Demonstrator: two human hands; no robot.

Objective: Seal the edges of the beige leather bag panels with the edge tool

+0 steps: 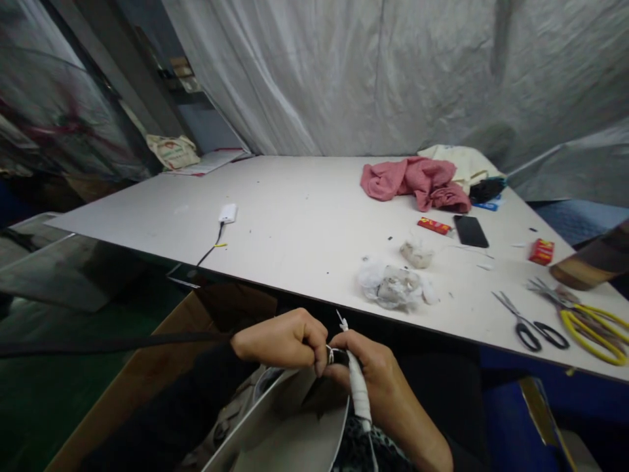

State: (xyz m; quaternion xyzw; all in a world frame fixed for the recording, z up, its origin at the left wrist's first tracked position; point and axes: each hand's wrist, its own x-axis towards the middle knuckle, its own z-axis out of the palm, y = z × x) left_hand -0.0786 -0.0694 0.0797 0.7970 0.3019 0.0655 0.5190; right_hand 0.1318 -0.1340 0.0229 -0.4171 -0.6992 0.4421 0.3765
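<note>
Just below the front edge of the table, my left hand (289, 339) is closed, its thumb and fingertips pinched at a loop of thin white string (331, 354). Close against it, my right hand (376, 370) has thumb and index finger pinched at the same spot beside a dark strip. A slim white bundle of wound string (360, 393) lies along the right palm, its loose ends sticking out above and below. Under both hands a pale curved sheet (289, 426) leans on the lap, its upper edge near the fingertips. The fingers hide exactly what is gripped.
Black-handled scissors (533, 324) and yellow-handled shears (590, 318) lie at the table's right. Crumpled plastic (396, 286), a phone (470, 231), a red box (542, 251) and a pink cloth (417, 181) are farther back. A white device (228, 214) trails a cable at left.
</note>
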